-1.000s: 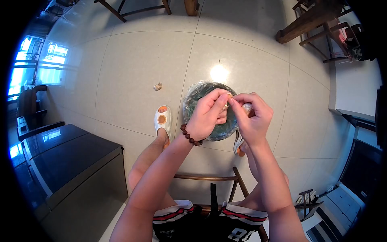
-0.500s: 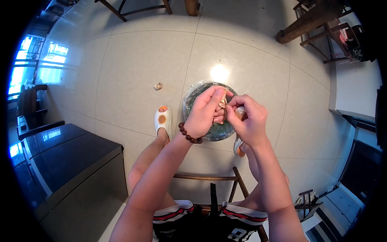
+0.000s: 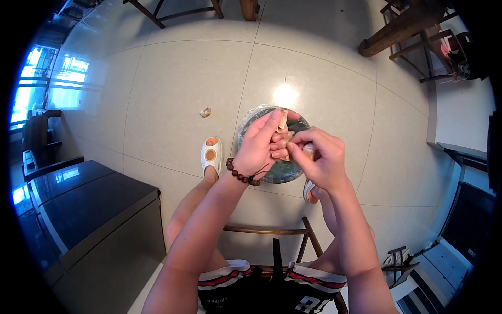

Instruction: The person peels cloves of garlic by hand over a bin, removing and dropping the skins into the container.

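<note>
Both hands are over a round bin lined with a clear plastic bag (image 3: 255, 113). My left hand (image 3: 257, 144), with a beaded bracelet at its wrist, is closed around a small pale piece (image 3: 283, 120) that looks like garlic skin or a clove, pinched under the thumb. Close beside it, my right hand (image 3: 320, 156) has thumb and forefinger together near the left fingers. A whitish round bulb (image 3: 309, 150) shows partly within the curled right fingers. Whatever lies between the right fingertips is too small to make out.
A small brown and white piece (image 3: 205, 112) lies on the tiled floor left of the bin. My feet in white shoes (image 3: 211, 152) flank the bin. A dark glossy cabinet (image 3: 89, 199) stands at left; wooden furniture legs (image 3: 389, 39) are at upper right.
My left hand has moved slightly left and down, turning the pale piece upright. My right hand has shifted a little left and lower, its fingertips now lower beside the left fingers.
</note>
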Motion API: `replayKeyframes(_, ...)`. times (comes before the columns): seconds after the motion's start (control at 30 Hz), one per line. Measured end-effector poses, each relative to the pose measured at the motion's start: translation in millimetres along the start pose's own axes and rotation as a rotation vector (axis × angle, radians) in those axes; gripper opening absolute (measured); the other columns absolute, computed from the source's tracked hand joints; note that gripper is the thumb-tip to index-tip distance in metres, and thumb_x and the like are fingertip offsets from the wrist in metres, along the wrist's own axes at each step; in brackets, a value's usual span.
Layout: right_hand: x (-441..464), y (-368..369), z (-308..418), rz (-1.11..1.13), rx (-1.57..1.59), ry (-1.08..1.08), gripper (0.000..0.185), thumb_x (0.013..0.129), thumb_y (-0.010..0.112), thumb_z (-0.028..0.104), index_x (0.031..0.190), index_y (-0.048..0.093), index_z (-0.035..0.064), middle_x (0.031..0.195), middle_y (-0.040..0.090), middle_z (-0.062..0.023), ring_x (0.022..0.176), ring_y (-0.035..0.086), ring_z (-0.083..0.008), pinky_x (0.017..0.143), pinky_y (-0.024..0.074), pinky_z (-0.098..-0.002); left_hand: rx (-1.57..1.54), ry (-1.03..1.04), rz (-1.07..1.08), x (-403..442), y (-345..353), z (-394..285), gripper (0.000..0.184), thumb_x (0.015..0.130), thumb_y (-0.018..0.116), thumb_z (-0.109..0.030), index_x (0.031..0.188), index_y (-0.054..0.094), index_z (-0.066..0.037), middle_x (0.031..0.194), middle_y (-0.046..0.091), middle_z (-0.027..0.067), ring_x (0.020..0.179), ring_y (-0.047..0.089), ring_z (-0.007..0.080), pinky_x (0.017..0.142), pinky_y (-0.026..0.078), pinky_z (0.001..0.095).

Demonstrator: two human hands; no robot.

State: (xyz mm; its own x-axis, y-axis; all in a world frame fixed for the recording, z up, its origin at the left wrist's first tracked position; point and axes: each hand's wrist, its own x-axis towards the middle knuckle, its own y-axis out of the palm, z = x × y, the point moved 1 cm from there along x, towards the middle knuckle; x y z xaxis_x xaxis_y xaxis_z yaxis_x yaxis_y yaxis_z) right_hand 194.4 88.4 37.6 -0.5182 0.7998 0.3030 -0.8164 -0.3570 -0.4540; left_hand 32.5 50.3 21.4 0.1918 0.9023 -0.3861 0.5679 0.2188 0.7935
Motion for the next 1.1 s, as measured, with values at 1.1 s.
replayKeyframes(1.1, 3.2, -9.2, -3.5, -0.204, 0.391, 0.421, 0.006, 0.086, 0.073, 0.001, 0.090, 0.073, -0.0037, 0.081, 0.072, -0.0058, 0.073, 0.064, -0.0084, 0.067, 0.0514, -0.0230, 0.147, -0.130, 0.171, 2.3, -3.0, 10.8, 0.032, 0.111, 0.042, -0.033, 0.103, 0.055, -0.005, 0.074, 0.035, -0.0059, 0.058, 0.028, 0.0031, 0.050, 0.028, 0.0200)
